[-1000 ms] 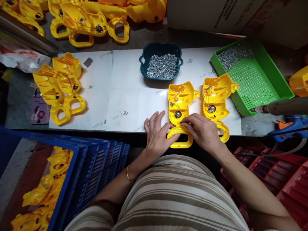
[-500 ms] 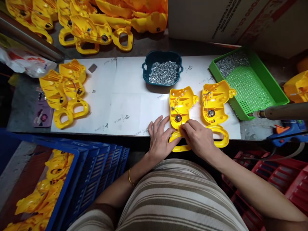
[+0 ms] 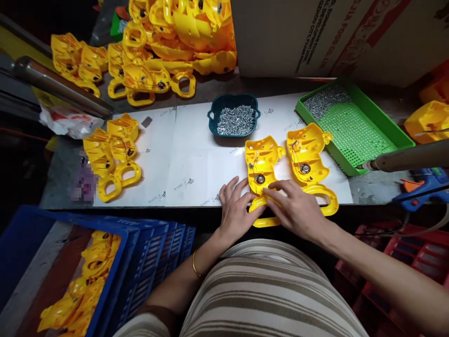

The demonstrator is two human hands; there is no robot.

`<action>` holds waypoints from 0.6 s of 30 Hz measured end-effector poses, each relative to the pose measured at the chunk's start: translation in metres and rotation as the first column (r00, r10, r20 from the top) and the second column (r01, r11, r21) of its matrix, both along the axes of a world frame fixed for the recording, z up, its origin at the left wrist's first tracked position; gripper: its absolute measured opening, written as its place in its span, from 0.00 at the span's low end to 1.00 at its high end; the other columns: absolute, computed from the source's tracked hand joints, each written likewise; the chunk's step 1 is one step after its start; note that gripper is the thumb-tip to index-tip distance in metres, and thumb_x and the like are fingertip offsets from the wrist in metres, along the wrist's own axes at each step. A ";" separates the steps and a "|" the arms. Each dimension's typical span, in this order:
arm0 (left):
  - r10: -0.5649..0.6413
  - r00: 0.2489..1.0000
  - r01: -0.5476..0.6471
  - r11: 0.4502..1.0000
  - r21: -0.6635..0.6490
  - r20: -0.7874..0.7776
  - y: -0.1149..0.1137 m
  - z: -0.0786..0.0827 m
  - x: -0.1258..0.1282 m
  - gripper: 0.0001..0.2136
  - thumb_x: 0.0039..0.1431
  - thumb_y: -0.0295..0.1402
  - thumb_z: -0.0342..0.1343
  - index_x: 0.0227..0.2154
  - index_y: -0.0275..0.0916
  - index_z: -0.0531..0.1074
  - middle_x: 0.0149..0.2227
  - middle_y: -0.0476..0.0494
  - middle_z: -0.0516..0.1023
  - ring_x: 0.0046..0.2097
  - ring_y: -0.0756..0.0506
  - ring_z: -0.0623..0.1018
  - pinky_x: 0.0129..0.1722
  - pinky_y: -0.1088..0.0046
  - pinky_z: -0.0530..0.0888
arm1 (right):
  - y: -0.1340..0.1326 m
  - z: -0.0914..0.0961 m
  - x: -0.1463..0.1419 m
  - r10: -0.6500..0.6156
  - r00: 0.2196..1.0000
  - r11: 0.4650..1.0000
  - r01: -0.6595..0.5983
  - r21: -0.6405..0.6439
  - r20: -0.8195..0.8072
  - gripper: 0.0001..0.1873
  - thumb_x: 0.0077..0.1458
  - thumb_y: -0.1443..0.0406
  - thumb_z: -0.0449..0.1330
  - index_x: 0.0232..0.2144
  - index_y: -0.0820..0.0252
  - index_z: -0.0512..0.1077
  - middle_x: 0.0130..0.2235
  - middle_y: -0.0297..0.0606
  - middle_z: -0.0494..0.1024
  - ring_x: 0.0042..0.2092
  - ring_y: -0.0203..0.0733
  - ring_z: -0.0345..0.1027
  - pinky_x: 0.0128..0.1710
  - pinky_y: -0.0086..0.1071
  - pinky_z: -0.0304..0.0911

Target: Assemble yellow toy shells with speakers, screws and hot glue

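Observation:
Two yellow plastic toy shells lie inside-up on the white sheet (image 3: 196,154), each with wires and a small round speaker. My left hand (image 3: 235,208) rests flat beside the nearer shell (image 3: 261,164), fingers spread, thumb against its handle loop. My right hand (image 3: 294,208) lies over that handle, its fingers drawn together near the shell's lower edge; what they pinch is hidden. The second shell (image 3: 306,157) sits just to the right, untouched. A dark teal bowl (image 3: 213,114) of small silver screws stands behind the shells.
A green perforated tray (image 3: 354,133) with screws sits at the right. A powered screwdriver (image 3: 403,161) hangs at the right edge above a blue glue gun (image 3: 424,187). Yellow shells are stacked at left (image 3: 112,154) and piled at the back (image 3: 168,51). Blue crates (image 3: 140,243) hold more.
The view tilted up, showing more of the back pile. My right hand slid slightly down and right along the shell's handle; my left hand stayed beside it.

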State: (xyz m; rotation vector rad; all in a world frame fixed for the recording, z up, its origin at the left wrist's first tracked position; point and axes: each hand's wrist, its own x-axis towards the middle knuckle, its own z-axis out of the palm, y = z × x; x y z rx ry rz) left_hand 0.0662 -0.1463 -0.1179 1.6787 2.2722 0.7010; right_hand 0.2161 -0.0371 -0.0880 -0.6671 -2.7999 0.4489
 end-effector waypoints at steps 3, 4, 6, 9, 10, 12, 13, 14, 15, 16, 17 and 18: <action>-0.023 0.999 0.023 1.000 -0.004 -0.026 0.000 0.004 -0.005 0.11 0.48 0.41 0.69 0.31 0.43 0.77 0.57 0.41 0.71 0.62 0.33 0.63 0.59 0.45 0.58 | 0.026 0.011 -0.014 -0.111 0.991 0.990 0.104 -0.093 -0.079 0.15 0.64 0.65 0.49 0.45 0.59 0.75 0.43 0.42 0.78 0.44 0.43 0.70 0.35 0.33 0.63; -0.022 0.999 0.022 1.000 0.007 -0.036 0.001 0.005 -0.007 0.12 0.47 0.43 0.69 0.31 0.43 0.77 0.57 0.41 0.71 0.61 0.33 0.63 0.59 0.45 0.58 | 0.033 0.013 -0.021 -0.135 0.988 0.985 0.127 -0.119 -0.068 0.15 0.64 0.65 0.49 0.45 0.59 0.75 0.43 0.41 0.78 0.44 0.43 0.70 0.35 0.33 0.62; 0.025 0.998 -0.021 0.998 0.065 -0.052 0.004 0.009 -0.013 0.14 0.46 0.45 0.69 0.31 0.42 0.76 0.55 0.40 0.72 0.59 0.33 0.66 0.58 0.48 0.61 | 0.047 0.015 -0.036 -0.148 0.989 0.975 0.145 -0.171 -0.006 0.15 0.64 0.63 0.50 0.44 0.57 0.75 0.44 0.39 0.78 0.45 0.44 0.71 0.33 0.33 0.59; 0.133 0.989 -0.121 0.977 0.175 -0.060 0.014 0.014 -0.021 0.17 0.47 0.45 0.69 0.33 0.40 0.74 0.52 0.36 0.73 0.56 0.35 0.68 0.55 0.53 0.65 | 0.059 0.018 -0.057 -0.099 0.987 0.972 0.123 -0.201 0.128 0.16 0.63 0.62 0.49 0.45 0.55 0.75 0.45 0.39 0.77 0.43 0.44 0.72 0.29 0.33 0.53; 0.150 0.987 -0.135 0.971 0.197 -0.063 0.018 0.015 -0.022 0.16 0.48 0.44 0.68 0.34 0.39 0.74 0.51 0.36 0.72 0.55 0.36 0.68 0.54 0.54 0.66 | 0.062 0.020 -0.062 -0.066 0.983 0.975 0.100 -0.196 0.173 0.16 0.63 0.62 0.49 0.45 0.55 0.75 0.45 0.40 0.77 0.42 0.45 0.72 0.28 0.33 0.51; 0.146 0.986 -0.126 0.968 0.218 -0.075 0.025 0.018 -0.024 0.14 0.49 0.42 0.68 0.33 0.40 0.74 0.51 0.37 0.72 0.55 0.36 0.68 0.54 0.55 0.66 | 0.066 0.022 -0.066 -0.016 0.969 0.984 0.059 -0.166 0.248 0.16 0.62 0.63 0.49 0.46 0.56 0.75 0.45 0.41 0.76 0.42 0.45 0.72 0.26 0.33 0.47; 0.134 0.988 -0.113 0.967 0.229 -0.077 0.029 0.019 -0.025 0.12 0.51 0.41 0.67 0.33 0.40 0.74 0.51 0.38 0.72 0.55 0.37 0.68 0.54 0.55 0.66 | 0.067 0.023 -0.067 -0.009 0.960 0.988 0.052 -0.145 0.280 0.16 0.62 0.64 0.49 0.46 0.56 0.75 0.45 0.42 0.76 0.41 0.45 0.72 0.25 0.33 0.45; 0.123 0.990 -0.102 0.965 0.241 -0.074 0.032 0.020 -0.026 0.11 0.51 0.41 0.66 0.32 0.40 0.75 0.51 0.38 0.72 0.55 0.37 0.68 0.54 0.56 0.66 | 0.068 0.023 -0.066 -0.015 0.952 0.991 0.055 -0.120 0.306 0.16 0.61 0.65 0.50 0.46 0.57 0.74 0.45 0.43 0.75 0.41 0.45 0.71 0.25 0.33 0.44; 0.113 0.991 -0.093 0.963 0.253 -0.065 0.036 0.020 -0.027 0.11 0.52 0.41 0.66 0.32 0.40 0.75 0.51 0.38 0.72 0.54 0.37 0.68 0.54 0.56 0.66 | 0.068 0.024 -0.066 -0.027 0.946 0.993 0.061 -0.096 0.324 0.16 0.61 0.66 0.50 0.47 0.57 0.74 0.46 0.44 0.74 0.40 0.45 0.71 0.24 0.33 0.43; 0.102 0.994 -0.086 0.960 0.265 -0.049 0.039 0.021 -0.029 0.11 0.53 0.41 0.65 0.34 0.40 0.75 0.50 0.38 0.72 0.54 0.38 0.68 0.54 0.57 0.67 | 0.068 0.023 -0.065 -0.041 0.942 0.995 0.070 -0.074 0.333 0.16 0.60 0.67 0.50 0.47 0.56 0.73 0.47 0.44 0.74 0.40 0.45 0.70 0.24 0.33 0.42; 0.088 0.996 -0.077 0.958 0.277 -0.027 0.042 0.022 -0.031 0.12 0.54 0.41 0.64 0.36 0.39 0.75 0.49 0.38 0.73 0.53 0.39 0.69 0.54 0.58 0.67 | 0.068 0.023 -0.065 -0.052 0.941 0.996 0.075 -0.056 0.336 0.17 0.60 0.67 0.50 0.48 0.56 0.72 0.47 0.44 0.73 0.39 0.44 0.70 0.24 0.33 0.42; 0.069 0.998 -0.065 0.956 0.285 -0.003 0.045 0.022 -0.034 0.12 0.56 0.40 0.63 0.38 0.39 0.75 0.48 0.38 0.74 0.52 0.40 0.69 0.54 0.59 0.68 | 0.069 0.022 -0.066 -0.053 0.942 0.996 0.072 -0.044 0.333 0.17 0.61 0.67 0.51 0.49 0.54 0.72 0.47 0.45 0.73 0.39 0.44 0.69 0.24 0.32 0.42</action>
